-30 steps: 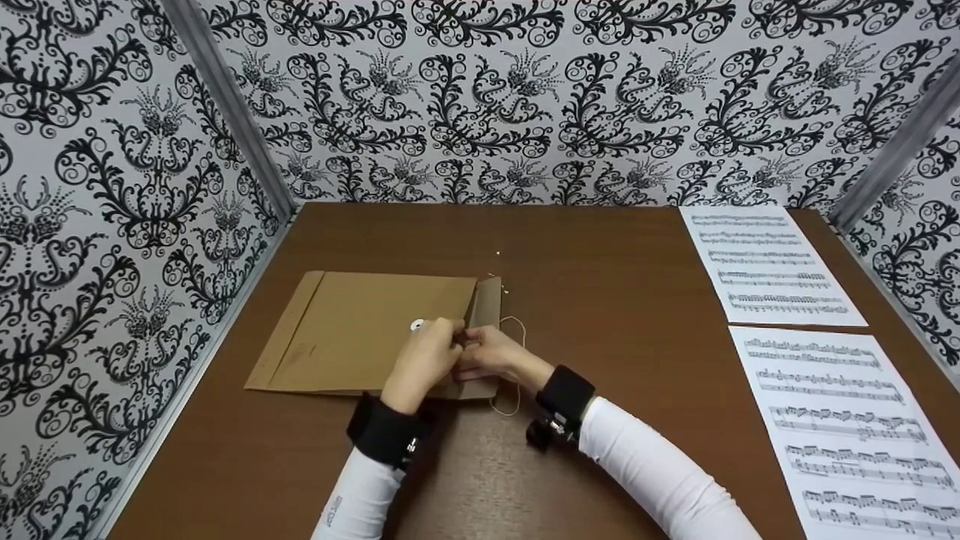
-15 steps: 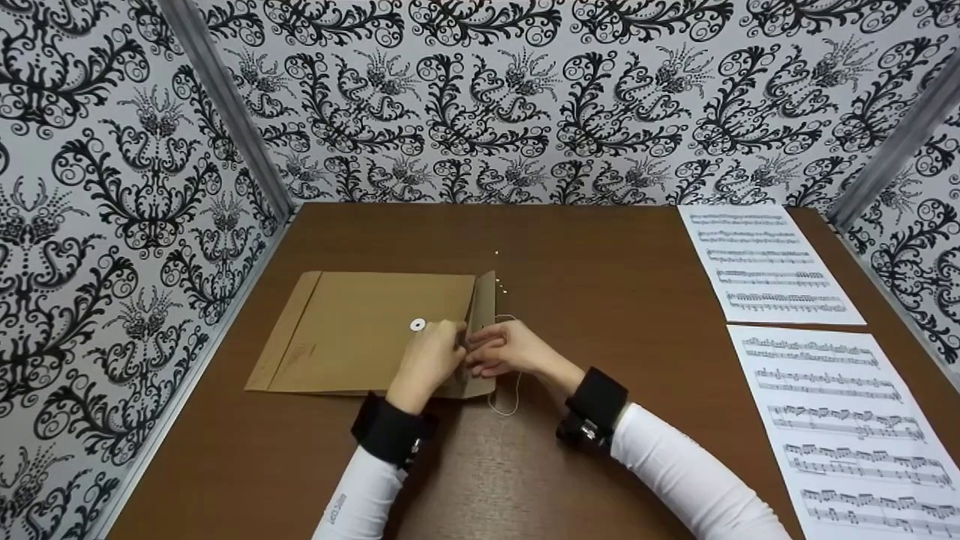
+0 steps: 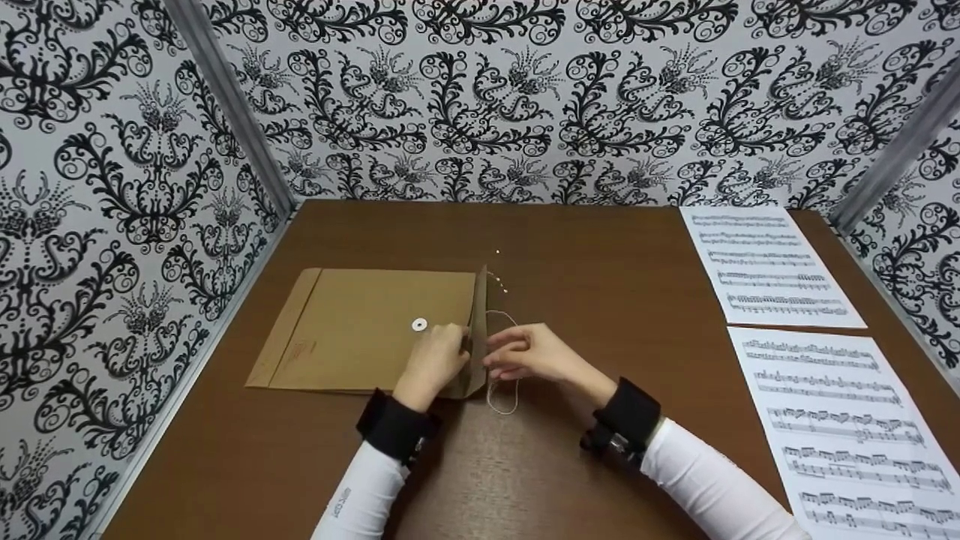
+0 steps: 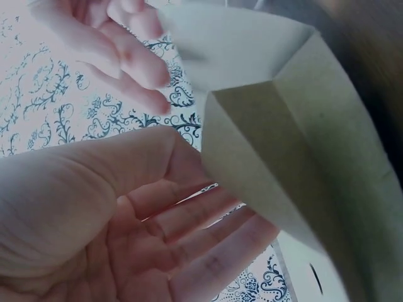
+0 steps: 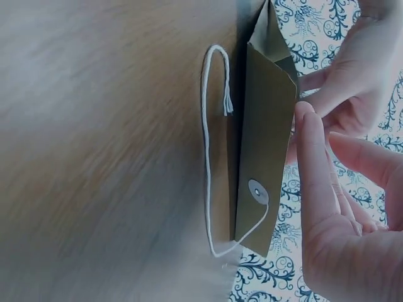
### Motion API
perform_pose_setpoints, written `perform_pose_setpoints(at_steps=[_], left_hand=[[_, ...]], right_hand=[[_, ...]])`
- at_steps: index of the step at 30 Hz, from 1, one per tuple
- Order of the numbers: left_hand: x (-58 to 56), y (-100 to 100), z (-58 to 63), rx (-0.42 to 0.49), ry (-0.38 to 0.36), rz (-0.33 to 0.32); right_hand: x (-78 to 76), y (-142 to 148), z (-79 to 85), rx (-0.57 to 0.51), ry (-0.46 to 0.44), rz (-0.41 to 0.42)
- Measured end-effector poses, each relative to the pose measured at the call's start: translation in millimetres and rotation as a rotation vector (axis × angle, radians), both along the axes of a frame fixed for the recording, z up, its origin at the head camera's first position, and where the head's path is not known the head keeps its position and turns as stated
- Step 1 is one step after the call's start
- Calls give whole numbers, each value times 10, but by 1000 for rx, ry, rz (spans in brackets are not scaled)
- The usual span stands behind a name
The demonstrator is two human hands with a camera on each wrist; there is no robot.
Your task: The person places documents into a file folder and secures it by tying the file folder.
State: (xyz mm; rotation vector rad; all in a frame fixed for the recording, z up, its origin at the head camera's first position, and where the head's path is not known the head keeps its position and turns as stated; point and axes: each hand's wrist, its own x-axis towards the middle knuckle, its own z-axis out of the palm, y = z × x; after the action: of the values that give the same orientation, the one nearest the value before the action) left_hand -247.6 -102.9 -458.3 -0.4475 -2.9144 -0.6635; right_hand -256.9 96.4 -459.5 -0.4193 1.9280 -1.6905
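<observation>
A brown paper envelope [image 3: 360,307] lies on the table, its open end to the right and a white paper button [image 3: 419,325] on its upper face. My left hand [image 3: 436,358] pinches the upper panel's edge at the mouth, thumb on one side and fingers on the other in the left wrist view. The flap [image 5: 267,119] stands raised, with a second button [image 5: 257,192] and a white string [image 5: 206,138] hanging from it. Just outside the flap is my right hand [image 3: 540,354], fingers loosely bent and thumb apart. Its fingertips are at the flap's edge; contact is unclear.
Two sheets of printed music, a far one [image 3: 780,262] and a near one [image 3: 844,420], lie along the table's right side. Small pale bits [image 3: 501,281] lie behind the flap. Patterned walls [image 3: 480,105] enclose the table [image 3: 600,255] at the back and sides.
My right hand has drawn back to the right, away from the left hand. The flap has risen from leaning outward to nearly upright. My left hand stays at the envelope's mouth.
</observation>
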Motion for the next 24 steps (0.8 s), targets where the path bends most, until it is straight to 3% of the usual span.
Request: perform_pose_setpoints(at_steps=[2,10,16,24], left_hand=[[31,18,59,-6,-34,7],[43,33,-16,-72,-34,-2],[69,30,-42,-55,-39,-21],[74,54,55,-81,-109,-51]], right_hand=[[15,35,6,3,7,2],[66,205,-2,19,39,-9],[102,389,-6,23,38,-38],[156,814,46,83,86,-70]])
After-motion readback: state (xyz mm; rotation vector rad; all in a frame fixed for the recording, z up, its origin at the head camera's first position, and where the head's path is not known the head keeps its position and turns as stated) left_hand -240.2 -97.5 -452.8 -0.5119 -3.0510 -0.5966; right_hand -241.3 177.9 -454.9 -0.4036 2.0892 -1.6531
